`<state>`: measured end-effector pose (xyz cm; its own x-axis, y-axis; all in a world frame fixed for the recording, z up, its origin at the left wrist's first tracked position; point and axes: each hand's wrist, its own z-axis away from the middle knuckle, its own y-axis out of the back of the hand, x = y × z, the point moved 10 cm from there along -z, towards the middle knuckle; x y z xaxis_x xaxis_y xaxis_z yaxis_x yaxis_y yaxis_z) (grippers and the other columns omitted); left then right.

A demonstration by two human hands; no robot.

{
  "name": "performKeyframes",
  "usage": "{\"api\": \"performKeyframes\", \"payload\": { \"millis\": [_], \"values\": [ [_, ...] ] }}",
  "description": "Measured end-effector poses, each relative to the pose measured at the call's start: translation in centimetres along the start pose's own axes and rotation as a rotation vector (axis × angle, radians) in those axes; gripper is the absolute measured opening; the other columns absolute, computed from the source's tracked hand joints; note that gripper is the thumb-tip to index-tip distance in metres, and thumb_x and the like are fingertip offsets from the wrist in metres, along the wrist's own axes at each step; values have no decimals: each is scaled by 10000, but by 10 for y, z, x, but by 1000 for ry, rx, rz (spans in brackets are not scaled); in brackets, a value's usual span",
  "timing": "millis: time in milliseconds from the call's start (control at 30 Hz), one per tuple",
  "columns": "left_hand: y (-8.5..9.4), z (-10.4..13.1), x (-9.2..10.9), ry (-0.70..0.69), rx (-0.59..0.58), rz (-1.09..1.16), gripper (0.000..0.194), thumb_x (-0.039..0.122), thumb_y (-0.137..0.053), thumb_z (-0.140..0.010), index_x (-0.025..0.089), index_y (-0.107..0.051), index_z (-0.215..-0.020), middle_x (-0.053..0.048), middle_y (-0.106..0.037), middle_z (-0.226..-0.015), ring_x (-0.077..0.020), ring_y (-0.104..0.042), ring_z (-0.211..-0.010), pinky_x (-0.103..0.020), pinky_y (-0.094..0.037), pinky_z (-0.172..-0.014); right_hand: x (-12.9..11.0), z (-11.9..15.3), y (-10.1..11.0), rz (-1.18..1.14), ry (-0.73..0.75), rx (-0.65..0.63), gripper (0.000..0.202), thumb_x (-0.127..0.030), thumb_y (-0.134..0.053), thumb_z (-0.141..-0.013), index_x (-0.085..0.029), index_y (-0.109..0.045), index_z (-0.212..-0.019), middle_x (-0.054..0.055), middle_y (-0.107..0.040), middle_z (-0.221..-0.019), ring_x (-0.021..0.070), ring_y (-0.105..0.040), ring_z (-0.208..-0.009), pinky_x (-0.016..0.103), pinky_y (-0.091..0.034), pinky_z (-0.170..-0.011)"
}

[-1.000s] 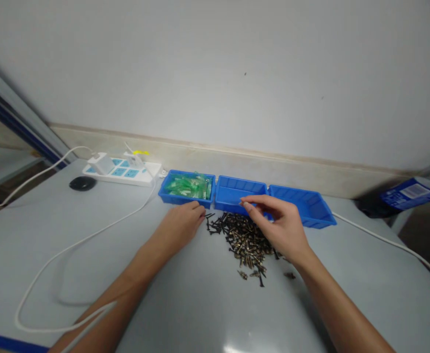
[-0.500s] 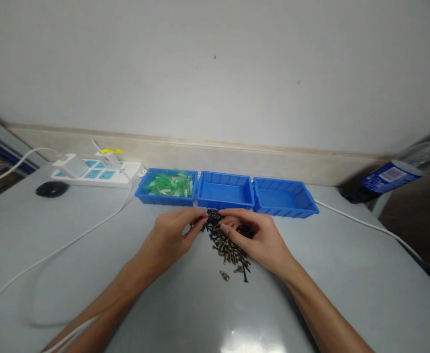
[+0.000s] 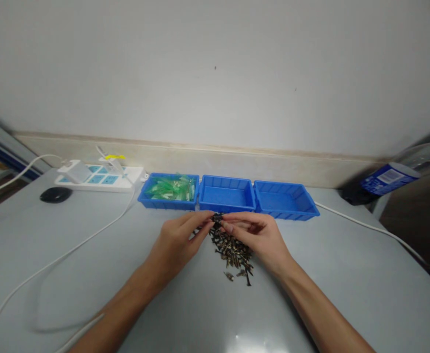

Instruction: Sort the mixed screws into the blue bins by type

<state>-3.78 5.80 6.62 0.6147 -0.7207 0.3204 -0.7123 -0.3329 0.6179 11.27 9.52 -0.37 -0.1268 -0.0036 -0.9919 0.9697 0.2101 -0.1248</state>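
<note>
A pile of small black screws and brassy metal fasteners point(image 3: 233, 249) lies on the grey table, with a few loose pieces at its near edge. My left hand point(image 3: 181, 235) is at the pile's far left, thumb and forefinger pinched on a small dark screw. From the right, my right hand point(image 3: 261, 233) reaches over the pile, its thumb and fingertips closed near the same spot. The fingertips of both hands almost meet there; what the right fingers hold is too small and partly hidden to make out.
Behind the hands stand three blue bins in a row: the left bin point(image 3: 167, 205) holds green clear pieces; the middle bin point(image 3: 226, 202) and right bin point(image 3: 287, 214) follow. A power strip point(image 3: 127, 185), black mouse point(image 3: 56, 194), white cables point(image 3: 86, 241) and a leaning bottle point(image 3: 389, 179) lie around.
My hands have come closer together, their fingertips now almost meeting above the pile's far end. The whole view has shifted slightly.
</note>
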Motion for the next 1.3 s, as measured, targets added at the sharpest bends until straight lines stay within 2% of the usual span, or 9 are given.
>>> {"api": "performKeyframes", "payload": {
  "millis": [133,200,267,367,533,733,867,1133,1300],
  "values": [
    [-3,-1,-6,-44,-52,-103,187,148,-611,-948,157,-675,-1124,-108,-759,-1091,-224,-746,-956,-372,-635,-865,-27,3,23,248,178,144,333,-298,-750,-818,-254,-746,-1147,75,-772,-1134,218,-753,-917,430,-605,-888],
    [-7,0,-7,-64,-83,-130,197,151,-591,-954,162,-681,-1129,-118,-745,-1122,-239,-732,-993,-399,-630,-885,-49,9,38,559,321,273,256,-294,-688,-870,-224,-753,-1107,86,-775,-1090,231,-728,-909,460,-580,-898],
    [-13,0,-8,-63,-125,-157,216,158,-570,-962,163,-678,-1149,-126,-732,-1150,-246,-720,-1014,-418,-623,-902,-65,14,45,890,441,368,221,-301,-655,-898,-199,-760,-1065,100,-767,-1083,272,-686,-1006,515,-520,-968],
    [-17,1,-6,-68,-159,-210,195,162,-546,-967,154,-691,-1097,-141,-717,-1175,-253,-717,-1002,-431,-625,-887,-62,11,48,1126,476,339,319,-374,-661,-909,-177,-733,-1149,128,-716,-1239,319,-614,-1166,563,-457,-1029],
    [-14,1,-9,-59,-172,-238,182,152,-561,-946,134,-714,-1043,-137,-724,-1099,-248,-718,-932,-415,-631,-835,-51,3,50,1111,509,252,318,-354,-625,-944,-175,-718,-1188,114,-693,-1301,286,-596,-1230,530,-445,-1069],
    [-32,11,-29,12,-426,-250,264,64,-575,-890,136,-738,-1084,-118,-750,-1095,-268,-713,-961,-422,-621,-837,-55,1,53,1096,615,240,270,-328,-634,-938,-174,-742,-1131,123,-726,-1235,282,-640,-1156,528,-496,-1023],
    [-40,17,-43,89,-545,-258,277,32,-574,-883,155,-758,-1048,-99,-768,-1043,-262,-722,-951,-403,-613,-841,-62,5,51,1064,684,244,246,-284,-639,-932,-172,-735,-1130,128,-732,-1207,281,-643,-1141,528,-505,-1016],
    [-30,17,-48,149,-496,-173,241,123,-559,-932,164,-748,-1077,-101,-763,-1014,-255,-724,-899,-390,-589,-804,-82,24,31,966,830,247,251,-146,-660,-892,-193,-704,-1135,103,-740,-1109,255,-657,-1055,484,-522,-969],
    [-30,18,-47,156,-579,-110,234,96,-605,-865,180,-744,-1034,-85,-751,-973,-254,-718,-893,-375,-569,-803,-78,26,19,940,842,179,269,-113,-660,-881,-180,-693,-1139,104,-738,-1058,248,-655,-1004,464,-529,-928]
  ]
}}
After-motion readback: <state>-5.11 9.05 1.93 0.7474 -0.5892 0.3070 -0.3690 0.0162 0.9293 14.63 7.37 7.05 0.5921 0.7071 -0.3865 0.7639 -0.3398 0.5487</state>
